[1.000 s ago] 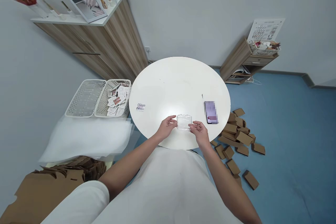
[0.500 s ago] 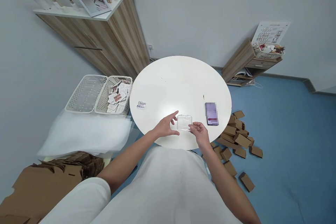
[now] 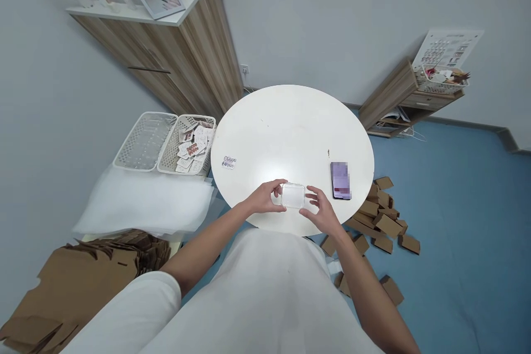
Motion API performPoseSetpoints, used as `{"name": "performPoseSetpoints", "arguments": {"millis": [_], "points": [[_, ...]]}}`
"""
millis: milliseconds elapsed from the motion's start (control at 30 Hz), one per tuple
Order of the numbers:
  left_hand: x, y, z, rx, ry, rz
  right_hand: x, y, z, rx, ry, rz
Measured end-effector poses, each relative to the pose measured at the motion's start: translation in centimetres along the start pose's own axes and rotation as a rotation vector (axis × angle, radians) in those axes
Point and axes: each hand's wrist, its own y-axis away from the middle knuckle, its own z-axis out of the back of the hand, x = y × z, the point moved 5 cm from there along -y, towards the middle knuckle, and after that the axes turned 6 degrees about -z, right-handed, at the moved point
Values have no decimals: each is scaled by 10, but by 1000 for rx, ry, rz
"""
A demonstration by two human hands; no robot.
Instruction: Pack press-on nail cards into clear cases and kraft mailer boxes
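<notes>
Right hand (image 3: 322, 212) opened beside case (image 3: 293, 196), phone screen (image 3: 341, 180) pixelated.

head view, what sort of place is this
Probably a packing or storage workroom: small brown boxes lie heaped on the blue floor, flattened cardboard is piled on the person's left, and a white basket holds loose printed cards.

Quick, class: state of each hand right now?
Left hand: closed around the left end of the box, seemingly holding it.
Right hand: open, at the box's right end; whether it touches cannot be told.
</notes>
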Motion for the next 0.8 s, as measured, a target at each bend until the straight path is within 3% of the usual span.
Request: {"name": "performPoseSetpoints", "arguments": {"millis": [100, 200, 467, 800], "points": [[2, 3, -1, 6, 48, 20, 12, 1, 0, 112, 190, 102], [3, 6, -4, 25, 95, 39, 17, -1, -4, 173, 212, 124], [10, 10, -4, -77, 183, 91, 23, -11, -7, 102, 126, 171], [8, 8, -3, -62, 198, 73, 31, -15, -5, 72, 107, 194]]}}
